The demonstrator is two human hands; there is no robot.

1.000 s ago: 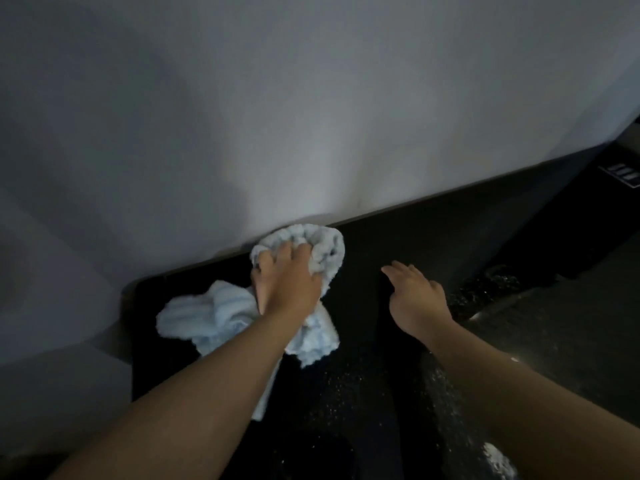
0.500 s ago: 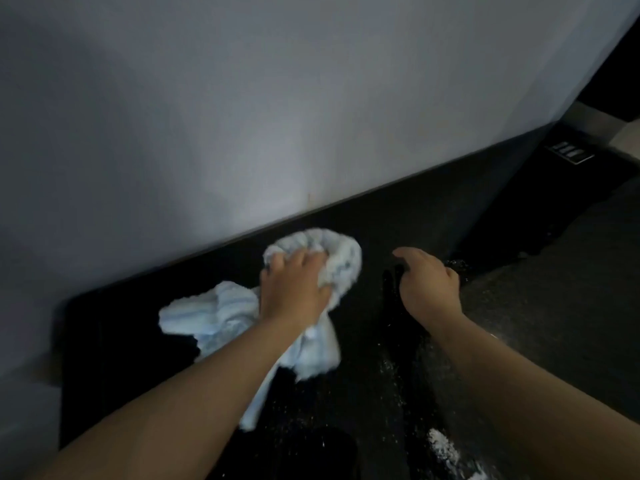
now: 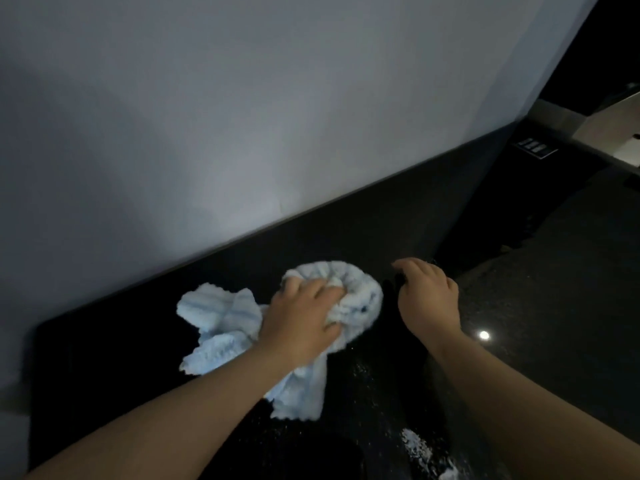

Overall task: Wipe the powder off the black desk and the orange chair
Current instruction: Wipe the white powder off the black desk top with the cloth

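Head view: left hand (image 3: 301, 318) clutches pale cloth (image 3: 221, 313); right hand (image 3: 427, 299) curls over desk edge (image 3: 398, 284).

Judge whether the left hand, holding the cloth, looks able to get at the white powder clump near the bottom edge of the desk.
Probably yes. The left hand grips the light blue cloth on the black desk, and only bare desk with loose specks lies between it and the powder clump. The right hand sits off to the side.

Cloth (image 3: 221, 313) on desk (image 3: 104, 341), wall (image 3: 242, 116) behind, powder (image 3: 415, 445) seemingly nearer right.
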